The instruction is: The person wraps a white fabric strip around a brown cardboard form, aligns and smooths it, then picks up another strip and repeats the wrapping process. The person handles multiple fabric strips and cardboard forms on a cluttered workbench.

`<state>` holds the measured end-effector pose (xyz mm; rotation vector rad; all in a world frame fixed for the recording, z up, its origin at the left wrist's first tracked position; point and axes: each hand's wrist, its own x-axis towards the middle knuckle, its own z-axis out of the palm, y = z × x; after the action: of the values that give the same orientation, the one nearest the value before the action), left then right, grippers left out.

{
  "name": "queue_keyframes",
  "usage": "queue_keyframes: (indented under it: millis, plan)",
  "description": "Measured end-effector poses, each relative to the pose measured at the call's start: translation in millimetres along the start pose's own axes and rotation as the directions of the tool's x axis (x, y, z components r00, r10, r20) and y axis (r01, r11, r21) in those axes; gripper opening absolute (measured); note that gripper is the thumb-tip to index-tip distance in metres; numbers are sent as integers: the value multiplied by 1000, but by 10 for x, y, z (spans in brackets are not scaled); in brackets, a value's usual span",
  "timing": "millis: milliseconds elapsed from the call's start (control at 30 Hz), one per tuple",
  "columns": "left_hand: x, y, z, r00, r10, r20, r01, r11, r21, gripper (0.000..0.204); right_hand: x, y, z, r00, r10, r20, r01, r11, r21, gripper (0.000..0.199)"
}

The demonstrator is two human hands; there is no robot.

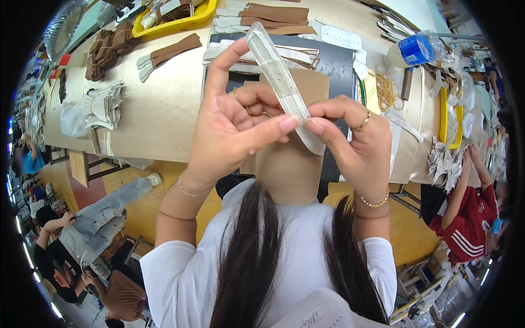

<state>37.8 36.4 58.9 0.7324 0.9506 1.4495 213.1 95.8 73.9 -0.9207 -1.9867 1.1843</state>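
Note:
A pale grey-white strip [280, 76] with rounded ends, of leather or stiff fabric by its look, is held up slantwise in front of me. My left hand [227, 123] is closed on it: the index finger reaches its upper end and the thumb presses near the lower part. My right hand [358, 139] pinches the strip's lower edge between thumb and index finger, close beside the left thumb. Below the strip lies a brown sheet [311, 85] on a dark mat [334, 61]. More pale strips [298, 53] lie on that mat behind my left hand.
Brown-and-white strips [174, 50] and brown bundles [104, 54] lie on the table's left. A yellow tray [180, 26] stands at the back. On the right are rubber bands [387, 92], a blue-labelled container [413, 52] and a co-worker in red [465, 224]. Other people are at left.

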Motion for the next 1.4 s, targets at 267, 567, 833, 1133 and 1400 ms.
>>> queue_keyframes:
  millis: [267,567,833,1133,1400]
  plan:
    - [-11,0,55,981,190,-41,-184,975,121,89,36,38,24,868,-486,-99,386,787,-481,20]
    - [-51,-56,113,965,261,-27,-252,950,185,91,48,-9,1,868,-495,-26,403,735,-545,18]
    - [-32,-132,163,916,401,-12,-385,887,256,79,104,-37,-45,843,-530,92,468,638,-611,18]
    - [-34,-68,178,923,384,7,-298,706,643,31,155,1,-98,804,-594,33,475,609,-635,18]
    - [-18,-2,159,932,340,127,-313,575,756,34,155,93,-19,850,-526,-33,456,766,-453,22]
